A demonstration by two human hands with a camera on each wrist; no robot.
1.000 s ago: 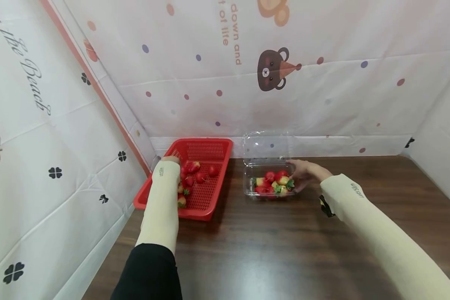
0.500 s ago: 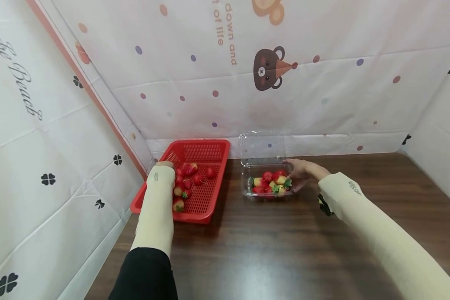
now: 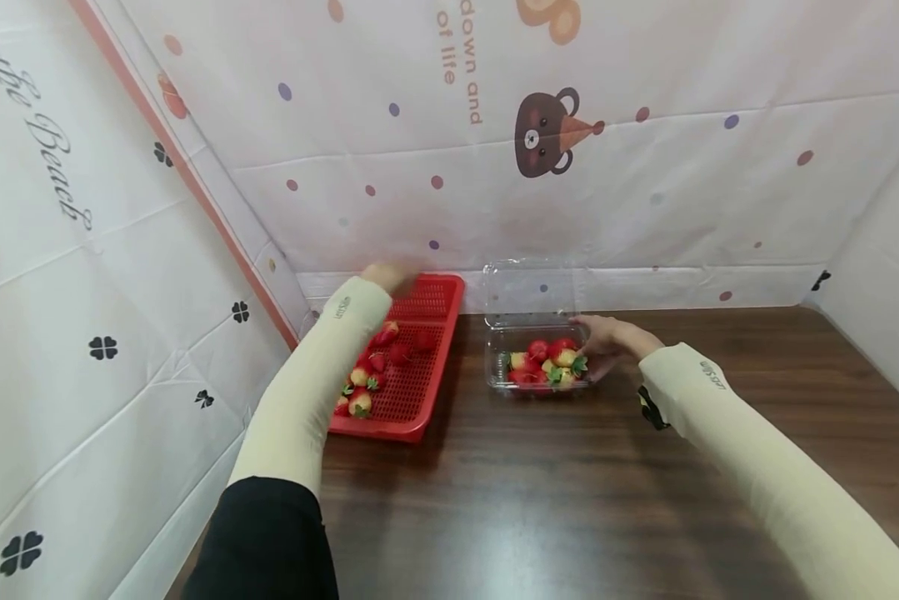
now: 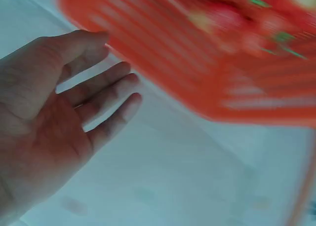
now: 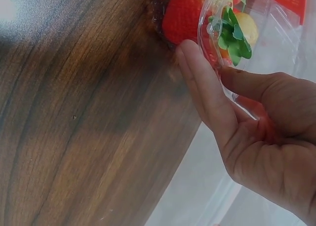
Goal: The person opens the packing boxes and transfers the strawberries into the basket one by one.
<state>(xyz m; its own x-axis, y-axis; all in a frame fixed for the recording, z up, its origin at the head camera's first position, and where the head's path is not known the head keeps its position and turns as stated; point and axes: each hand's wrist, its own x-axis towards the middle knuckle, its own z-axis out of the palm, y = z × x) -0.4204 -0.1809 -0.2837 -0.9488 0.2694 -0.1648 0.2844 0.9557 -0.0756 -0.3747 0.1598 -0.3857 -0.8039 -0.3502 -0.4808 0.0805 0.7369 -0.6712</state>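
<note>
My left hand (image 3: 391, 277) is above the far rim of a red plastic basket (image 3: 407, 432), blurred in the head view. In the left wrist view its fingers (image 4: 106, 95) are loosely spread and hold nothing. Inside the basket lie strawberries (image 3: 361, 403) and round red pieces (image 3: 400, 354), partly hidden by my left sleeve. My right hand (image 3: 606, 337) grips the right side of a clear plastic box (image 3: 500, 333), thumb at the rim and fingers outside. Strawberries with green leaves (image 5: 234, 38) fill the box's bottom, and its lid (image 3: 531, 292) stands raised at the back.
Both containers stand on a dark wooden table (image 3: 479, 500), side by side with a gap between them. A white printed cloth (image 3: 359, 108) hangs behind and along both sides. The basket is close to the left cloth.
My left hand has risen out of the basket's left part and moved right and away, toward the far rim. My right hand keeps its grip on the clear box, which stays in place.
</note>
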